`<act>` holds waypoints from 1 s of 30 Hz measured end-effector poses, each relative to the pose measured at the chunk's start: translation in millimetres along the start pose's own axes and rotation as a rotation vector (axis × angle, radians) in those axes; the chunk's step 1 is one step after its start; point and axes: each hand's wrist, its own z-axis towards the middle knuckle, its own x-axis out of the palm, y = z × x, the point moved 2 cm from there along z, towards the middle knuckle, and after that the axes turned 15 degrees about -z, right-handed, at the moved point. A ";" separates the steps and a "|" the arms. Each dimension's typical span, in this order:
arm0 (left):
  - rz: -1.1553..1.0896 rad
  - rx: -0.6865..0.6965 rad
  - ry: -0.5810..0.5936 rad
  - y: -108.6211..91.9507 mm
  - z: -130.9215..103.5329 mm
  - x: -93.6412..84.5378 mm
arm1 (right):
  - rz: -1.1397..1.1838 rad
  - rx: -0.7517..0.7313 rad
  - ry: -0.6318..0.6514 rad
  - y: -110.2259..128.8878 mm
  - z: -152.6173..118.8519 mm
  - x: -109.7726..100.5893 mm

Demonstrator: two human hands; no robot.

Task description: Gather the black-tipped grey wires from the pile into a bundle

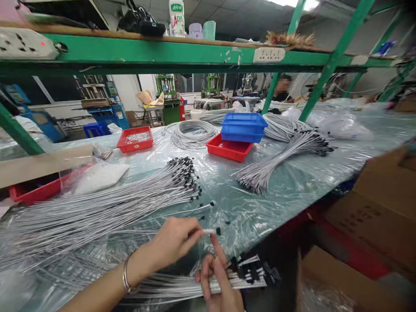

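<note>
Between the fingertips of my left hand (177, 239), closed in a pinch, is a thin white cable (210, 231) with a black end. My right hand (219, 281) curls around a bundle of white cables (251, 279) whose black ends point right, past the table's edge. Its raised index finger meets the pinched cable just behind the black end. Just beyond my hands, a large pile of white cables (107, 212) lies with its black ends to the right. A few loose cables stick out from it toward my left hand.
Another fanned cable bundle (276, 160) lies at the right. Farther back are a red tray of small metal parts (135, 138), coiled cable (193, 133), and blue bins (243, 126) on a red tray (227, 149). A green shelf beam (156, 50) crosses above; cardboard boxes (373, 208) stand right.
</note>
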 end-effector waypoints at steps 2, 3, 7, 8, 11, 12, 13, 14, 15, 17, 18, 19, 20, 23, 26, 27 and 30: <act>-0.046 0.032 0.191 -14.2 -11.2 12.5 | -0.024 0.019 0.020 -5.6 5.3 -8.7; -0.064 0.036 0.244 -18.9 -14.6 15.7 | -0.029 0.022 0.022 -7.7 7.1 -12.1; -0.099 -0.040 0.161 -7.1 -5.4 8.1 | -0.014 -0.003 -0.016 -9.6 5.3 -13.7; -0.053 -0.068 0.079 3.3 0.7 4.0 | 0.003 -0.021 -0.035 -8.3 3.3 -11.7; 0.172 -0.156 -0.011 41.5 17.7 -1.0 | 0.034 -0.036 -0.046 -4.0 -1.7 -4.9; 0.213 -0.179 0.025 53.3 22.0 -0.2 | 0.040 -0.038 -0.039 -2.7 -2.4 -3.7; 0.225 -0.196 0.068 63.0 25.5 0.7 | 0.051 -0.036 -0.023 -1.7 -2.5 -3.0; 0.217 -0.209 0.099 69.9 28.2 1.0 | 0.067 -0.030 0.005 -1.0 -2.0 -2.7; 0.190 -0.224 0.103 73.6 30.0 0.2 | 0.091 -0.020 0.044 -0.5 -1.3 -2.5; 0.119 -0.258 0.025 70.3 30.2 -5.1 | 0.132 0.004 0.139 0.3 0.3 -2.2; 0.082 -0.267 -0.027 63.3 28.2 -8.5 | 0.133 0.017 0.165 0.6 0.8 -2.2; 0.042 -0.268 -0.061 53.1 24.8 -11.5 | 0.120 0.028 0.168 1.0 1.1 -2.2; 0.007 -0.259 -0.064 40.4 20.0 -13.5 | 0.101 0.036 0.153 1.4 1.1 -2.2; 0.016 -0.135 0.177 -2.9 1.6 -10.8 | 0.063 0.055 0.061 2.8 -0.7 -2.2; 0.037 -0.015 0.449 -26.0 -13.0 -2.7 | 0.024 0.069 0.013 2.7 -3.2 -2.5; 0.020 -0.027 0.457 -24.7 -14.4 -0.7 | 0.013 0.066 0.012 2.2 -3.7 -2.8; 0.088 -0.153 0.230 0.9 -9.3 3.2 | 0.021 0.032 0.010 -0.3 -2.9 -4.3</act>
